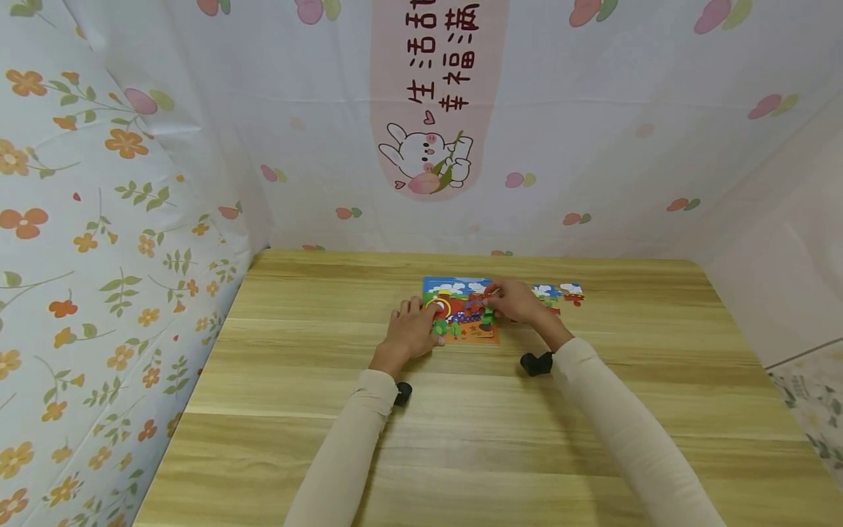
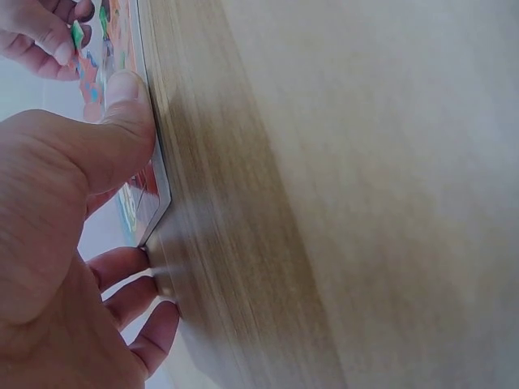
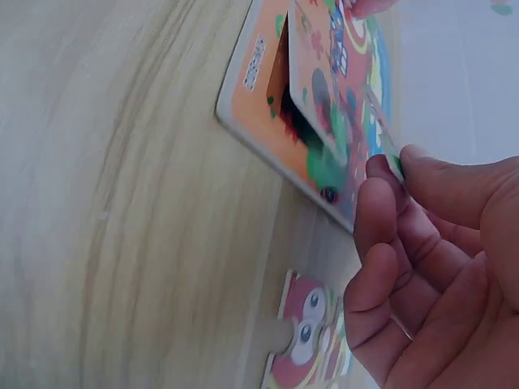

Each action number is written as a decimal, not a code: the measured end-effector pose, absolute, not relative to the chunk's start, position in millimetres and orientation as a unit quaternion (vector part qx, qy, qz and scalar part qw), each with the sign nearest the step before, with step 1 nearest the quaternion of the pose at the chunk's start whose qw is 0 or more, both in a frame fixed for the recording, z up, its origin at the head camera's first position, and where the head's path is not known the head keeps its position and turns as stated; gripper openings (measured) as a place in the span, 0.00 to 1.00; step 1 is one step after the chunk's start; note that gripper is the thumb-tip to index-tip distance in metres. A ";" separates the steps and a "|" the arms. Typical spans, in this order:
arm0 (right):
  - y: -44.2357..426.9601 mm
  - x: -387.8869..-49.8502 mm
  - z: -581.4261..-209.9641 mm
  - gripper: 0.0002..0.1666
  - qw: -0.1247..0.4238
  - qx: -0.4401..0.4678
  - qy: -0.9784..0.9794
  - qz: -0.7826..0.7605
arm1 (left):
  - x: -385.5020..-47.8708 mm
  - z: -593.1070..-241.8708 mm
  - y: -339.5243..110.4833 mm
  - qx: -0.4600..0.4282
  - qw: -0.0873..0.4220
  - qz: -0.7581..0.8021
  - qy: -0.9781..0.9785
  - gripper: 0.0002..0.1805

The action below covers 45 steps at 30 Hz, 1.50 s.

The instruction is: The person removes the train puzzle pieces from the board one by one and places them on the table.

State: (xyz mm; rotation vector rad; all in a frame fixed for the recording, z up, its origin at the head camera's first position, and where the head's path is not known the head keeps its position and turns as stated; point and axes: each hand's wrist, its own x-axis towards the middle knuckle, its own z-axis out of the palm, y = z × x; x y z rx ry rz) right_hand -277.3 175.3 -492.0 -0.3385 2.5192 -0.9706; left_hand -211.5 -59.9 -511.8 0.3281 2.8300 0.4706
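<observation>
A flat, brightly printed jigsaw puzzle board lies on the wooden table. My left hand rests at its left side. In the left wrist view, the thumb presses on the board near its edge, while other fingertips touch the table beside a corner. Over the board's right part, my right hand pinches a puzzle piece between thumb and fingers; its thin edge and some green show. In the right wrist view, another section of puzzle sits tilted in the board, one edge raised above the orange base.
Several loose puzzle pieces lie on the table to the right of the board, one printed with cartoon eyes. The wooden table ends at a printed cloth backdrop behind and on the left.
</observation>
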 end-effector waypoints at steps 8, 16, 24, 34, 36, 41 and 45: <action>197.0 -277.9 -492.9 0.19 0.192 -0.094 0.905 -0.369 | -210.6 -511.0 -60.2 0.113 0.123 0.168 0.972 0.35; 223.9 -279.9 -493.4 0.19 0.165 -0.096 0.907 -0.375 | -209.9 -509.7 -60.0 0.114 0.123 0.170 0.971 0.34; 246.9 -276.8 -489.8 0.20 0.177 -0.071 0.899 -0.395 | -209.8 -509.0 -59.9 0.114 0.125 0.171 0.971 0.35; 268.6 -273.8 -493.9 0.20 0.160 -0.058 0.910 -0.378 | -209.2 -507.5 -60.5 0.113 0.129 0.165 0.971 0.35; 272.9 -274.0 -494.9 0.19 0.163 -0.050 0.909 -0.381 | -209.2 -508.2 -60.5 0.114 0.129 0.166 0.971 0.35; 284.3 -272.5 -494.7 0.19 0.168 -0.042 0.907 -0.384 | -209.5 -510.2 -60.8 0.116 0.128 0.165 0.971 0.35; 293.7 -271.6 -494.4 0.22 0.174 -0.036 0.903 -0.390 | -209.1 -509.5 -61.1 0.118 0.126 0.163 0.971 0.35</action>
